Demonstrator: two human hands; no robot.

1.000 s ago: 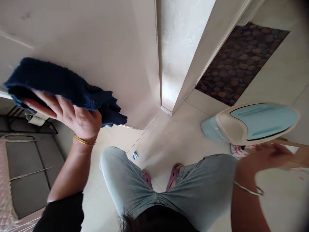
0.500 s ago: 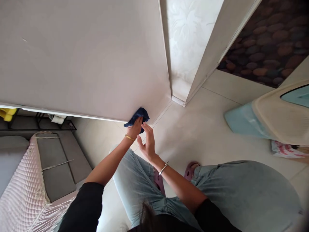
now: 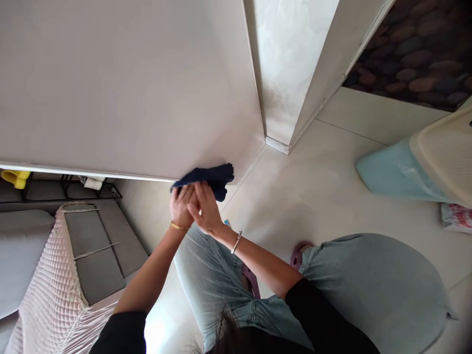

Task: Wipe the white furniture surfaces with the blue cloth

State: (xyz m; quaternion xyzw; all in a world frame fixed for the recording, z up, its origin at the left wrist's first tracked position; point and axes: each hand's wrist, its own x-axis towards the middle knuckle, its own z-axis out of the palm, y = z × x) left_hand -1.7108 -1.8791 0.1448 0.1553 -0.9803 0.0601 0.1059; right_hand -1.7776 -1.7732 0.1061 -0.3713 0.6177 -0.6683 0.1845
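Observation:
A dark blue cloth point(image 3: 212, 176) lies bunched and partly spread against the lower corner of a pale door panel point(image 3: 147, 98). My left hand point(image 3: 182, 205) holds the cloth's left part, by the panel's white edge, its fingers closed on the fabric. Beside it, overlapping it slightly, is my right hand point(image 3: 207, 209). Its fingers are stretched out with the tips touching the cloth, and the thumb stands apart, close against the left hand. A gold bracelet circles my left wrist and a silver one my right.
A blue bin with a cream lid point(image 3: 400, 169) stands on the tiled floor at right, near a pebble-patterned mat point(image 3: 413, 54). A white door frame point(image 3: 320, 83) rises beside the panel. At left are a bed with a pink quilted cover point(image 3: 51, 275) and a black rack point(image 3: 44, 189).
Both hands have shifted left and slightly down. The cloth has spread wider toward the panel's edge. My right fingertips now rest on it, closer to the left hand.

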